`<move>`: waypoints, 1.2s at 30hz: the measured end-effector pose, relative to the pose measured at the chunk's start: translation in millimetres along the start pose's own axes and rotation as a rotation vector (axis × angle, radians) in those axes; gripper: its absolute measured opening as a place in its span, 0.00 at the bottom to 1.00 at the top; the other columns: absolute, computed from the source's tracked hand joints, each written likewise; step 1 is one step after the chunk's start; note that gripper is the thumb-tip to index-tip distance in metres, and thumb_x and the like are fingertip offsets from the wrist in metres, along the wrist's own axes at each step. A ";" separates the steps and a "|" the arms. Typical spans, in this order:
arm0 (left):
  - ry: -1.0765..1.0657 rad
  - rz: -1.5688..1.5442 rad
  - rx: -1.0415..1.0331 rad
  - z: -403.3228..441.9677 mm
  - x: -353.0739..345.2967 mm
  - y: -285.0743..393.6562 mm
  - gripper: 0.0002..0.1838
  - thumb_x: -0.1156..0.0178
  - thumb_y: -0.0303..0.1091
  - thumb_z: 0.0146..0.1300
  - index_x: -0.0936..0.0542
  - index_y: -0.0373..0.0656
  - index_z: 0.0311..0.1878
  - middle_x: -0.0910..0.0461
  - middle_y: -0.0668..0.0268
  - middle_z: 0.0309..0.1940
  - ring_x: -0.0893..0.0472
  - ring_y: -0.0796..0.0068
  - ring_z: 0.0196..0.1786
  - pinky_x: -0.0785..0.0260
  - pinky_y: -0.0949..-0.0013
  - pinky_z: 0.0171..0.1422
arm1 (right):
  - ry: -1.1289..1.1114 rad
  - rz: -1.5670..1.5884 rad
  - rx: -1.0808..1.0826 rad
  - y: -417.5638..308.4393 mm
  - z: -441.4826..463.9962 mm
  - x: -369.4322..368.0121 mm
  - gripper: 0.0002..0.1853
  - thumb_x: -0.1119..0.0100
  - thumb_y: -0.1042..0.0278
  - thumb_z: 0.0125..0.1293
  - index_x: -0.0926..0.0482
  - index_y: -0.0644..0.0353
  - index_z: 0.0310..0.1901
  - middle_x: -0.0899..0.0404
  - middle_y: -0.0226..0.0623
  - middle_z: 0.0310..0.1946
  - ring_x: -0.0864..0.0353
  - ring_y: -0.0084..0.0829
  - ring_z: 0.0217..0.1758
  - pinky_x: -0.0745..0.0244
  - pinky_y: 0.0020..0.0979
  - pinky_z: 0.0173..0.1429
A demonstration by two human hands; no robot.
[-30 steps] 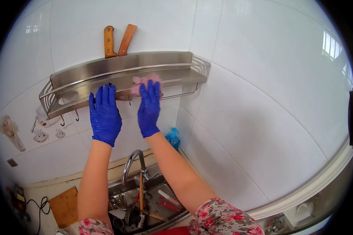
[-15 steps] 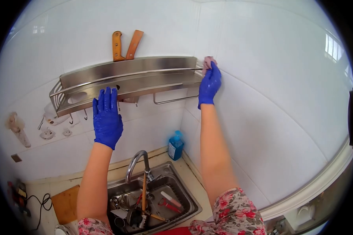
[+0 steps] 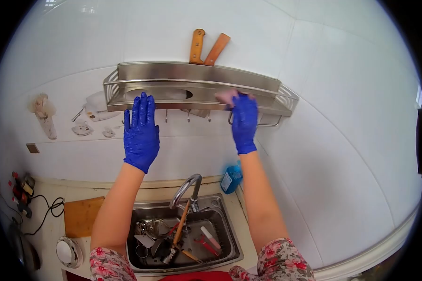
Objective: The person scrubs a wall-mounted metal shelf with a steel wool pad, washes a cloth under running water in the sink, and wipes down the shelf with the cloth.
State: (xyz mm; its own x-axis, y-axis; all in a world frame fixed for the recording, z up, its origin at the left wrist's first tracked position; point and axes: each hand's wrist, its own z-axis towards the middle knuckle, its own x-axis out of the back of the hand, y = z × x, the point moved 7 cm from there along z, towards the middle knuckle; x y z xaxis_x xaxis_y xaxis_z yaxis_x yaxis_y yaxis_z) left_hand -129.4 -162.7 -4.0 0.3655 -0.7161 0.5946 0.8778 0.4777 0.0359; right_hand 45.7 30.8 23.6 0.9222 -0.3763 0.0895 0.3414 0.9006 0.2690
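A stainless steel wall rack [image 3: 211, 83] runs across the tiled wall in front of me. My left hand [image 3: 142, 133], in a blue rubber glove, lies flat with straight fingers against the rack's front edge. In my right hand [image 3: 244, 122], gloved the same way, is a pinkish cloth [image 3: 226, 96], pressed to the front part of the shelf. The cloth is smeared by motion and partly hidden by the fingers. Two knives stand in the back of the rack with only their handles showing, a riveted wooden one [image 3: 197, 46] and a plainer brown one [image 3: 217, 49].
Below is a sink [image 3: 204, 269] holding several utensils under a curved faucet [image 3: 187, 185]. A blue soap bottle [image 3: 230, 180] stands behind it in the corner. At left are a wooden cutting board [image 3: 83, 216], a black cord [image 3: 49, 210] and a white lidded bowl [image 3: 68, 253].
My right hand with the cloth has moved left from the rack's right end to its front middle-right. The view has turned right, and my left hand stays flat at the front edge.
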 end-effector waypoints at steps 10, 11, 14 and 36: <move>0.006 -0.026 0.103 -14.1 18.5 -50.6 0.46 0.40 0.32 0.57 0.55 0.43 0.75 0.56 0.56 0.76 0.54 0.61 0.78 0.62 0.50 0.77 | -0.856 -0.257 -0.399 -3.5 51.5 -93.8 0.13 0.56 0.64 0.62 0.19 0.55 0.36 0.17 0.36 0.35 0.22 0.43 0.46 0.36 0.52 0.45; 0.008 -0.026 0.105 -14.7 20.2 -51.3 0.46 0.40 0.32 0.57 0.55 0.43 0.75 0.56 0.56 0.76 0.54 0.61 0.78 0.62 0.50 0.77 | -0.923 -0.233 -0.454 -16.7 62.4 -102.1 0.14 0.57 0.64 0.61 0.19 0.53 0.37 0.18 0.36 0.37 0.22 0.43 0.47 0.36 0.55 0.45; -0.026 -0.012 0.074 -15.3 23.0 -51.3 0.47 0.38 0.31 0.55 0.53 0.42 0.75 0.54 0.56 0.75 0.53 0.60 0.77 0.62 0.49 0.77 | -0.930 0.037 -0.390 -55.9 69.8 -131.7 0.16 0.59 0.62 0.62 0.18 0.51 0.40 0.18 0.38 0.42 0.22 0.43 0.50 0.36 0.60 0.47; 0.071 -0.173 -0.014 -5.8 20.3 -27.6 0.43 0.41 0.24 0.50 0.45 0.41 0.72 0.47 0.56 0.73 0.50 0.57 0.76 0.60 0.49 0.77 | -0.668 0.912 -0.948 17.4 39.0 -108.3 0.17 0.42 0.53 0.56 0.21 0.60 0.37 0.19 0.49 0.33 0.21 0.46 0.36 0.25 0.36 0.42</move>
State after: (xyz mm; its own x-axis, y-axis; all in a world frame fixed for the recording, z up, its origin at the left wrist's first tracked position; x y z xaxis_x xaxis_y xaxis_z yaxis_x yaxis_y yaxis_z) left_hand -144.4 -193.4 2.4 0.2287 -0.8214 0.5226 0.9336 0.3371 0.1213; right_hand -55.4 78.8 56.0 0.7154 0.5952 0.3660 -0.0665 0.5795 -0.8123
